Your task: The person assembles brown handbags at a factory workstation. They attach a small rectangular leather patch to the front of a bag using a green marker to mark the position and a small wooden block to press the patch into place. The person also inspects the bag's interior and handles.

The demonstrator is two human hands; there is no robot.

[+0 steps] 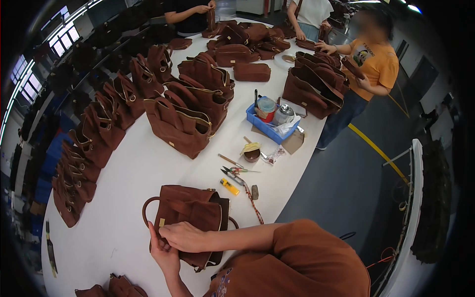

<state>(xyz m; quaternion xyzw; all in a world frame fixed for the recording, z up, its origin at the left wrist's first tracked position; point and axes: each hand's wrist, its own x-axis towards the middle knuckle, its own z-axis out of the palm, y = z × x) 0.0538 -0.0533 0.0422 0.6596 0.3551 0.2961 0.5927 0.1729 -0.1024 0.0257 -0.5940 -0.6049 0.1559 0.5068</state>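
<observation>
A brown handbag (190,198) lies on the white table right in front of me, its rounded handle looped out on the left and a small gold plate on its face. My left hand (166,256) is at the bag's near left edge, one finger stretched up along it beside the handle and the others bent in at the bag. My right hand (185,237) reaches across the bag with curled fingers, pressed together just below the gold plate and meeting the left hand. Whatever lies between the right fingertips is too small or hidden to make out.
Beyond the bag lie a yellow lighter (229,186), thread snips (233,176), a brown pot (252,154) and a blue basket (269,127) of supplies. Brown handbags (180,126) stand in rows on the table (118,198). A person in orange (378,64) handles bags at right; two others work farther back.
</observation>
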